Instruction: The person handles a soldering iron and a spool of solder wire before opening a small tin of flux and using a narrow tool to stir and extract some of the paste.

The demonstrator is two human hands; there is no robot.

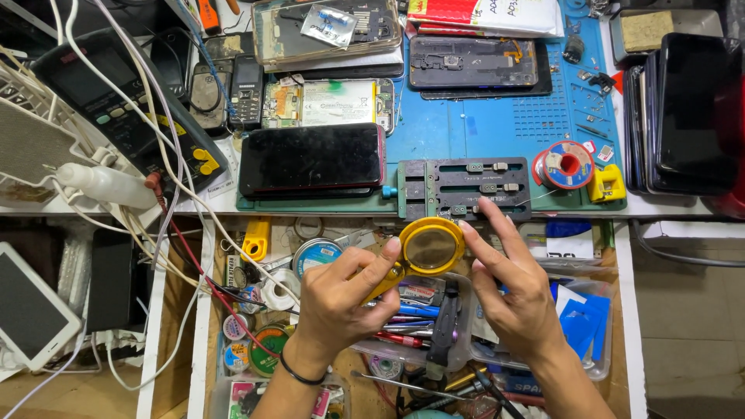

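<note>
Cluttered repair bench, open drawer (pixel 597 365) of tools nearest. Left hand (pixel 341 299) above the drawer, fingers clamped on handle of yellow magnifier (pixel 429 247). Right hand (pixel 516 291) just right of magnifier, fingers spread, fingertip touching its rim, gripping nothing. Beyond magnifier: metal board holder (pixel 462 186) on blue mat (pixel 497 124); black phone (pixel 310 159) far-left of magnifier, solder spool (pixel 566 164) far-right.

We cannot see the handle of the round yellow-rimmed magnifier (pixel 429 247); the left hand (pixel 341 302) wraps it. Below that magnifier, our forearms run off the bottom edge. Far left of it, the white tablet (pixel 29 304) is cropped by the edge. Beneath it, drawer tools lie partly covered by the right hand (pixel 516 291).
</note>
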